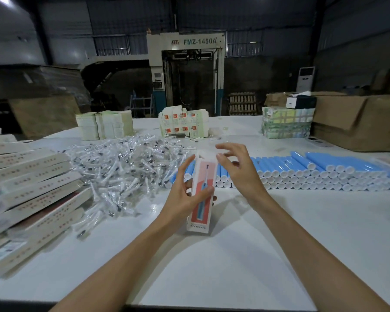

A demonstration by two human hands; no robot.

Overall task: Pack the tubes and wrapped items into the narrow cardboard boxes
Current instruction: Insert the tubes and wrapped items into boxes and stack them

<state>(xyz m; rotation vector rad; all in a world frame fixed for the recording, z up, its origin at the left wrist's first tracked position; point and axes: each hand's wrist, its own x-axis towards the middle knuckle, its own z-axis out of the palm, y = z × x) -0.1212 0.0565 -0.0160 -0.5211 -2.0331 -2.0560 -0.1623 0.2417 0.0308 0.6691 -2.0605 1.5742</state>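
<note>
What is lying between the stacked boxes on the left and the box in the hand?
The head view shows the pile of wrapped items there, spread over the white table.

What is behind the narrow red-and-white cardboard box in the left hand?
Blue tubes with white end caps, stacked in rows on the white table. The narrow red-and-white cardboard box and left hand cover part of the stack.

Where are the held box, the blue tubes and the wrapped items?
held box (203,176), head view, red front panel
blue tubes (338,164), head view, stack's top row
wrapped items (126,163), head view, pile's middle
</note>
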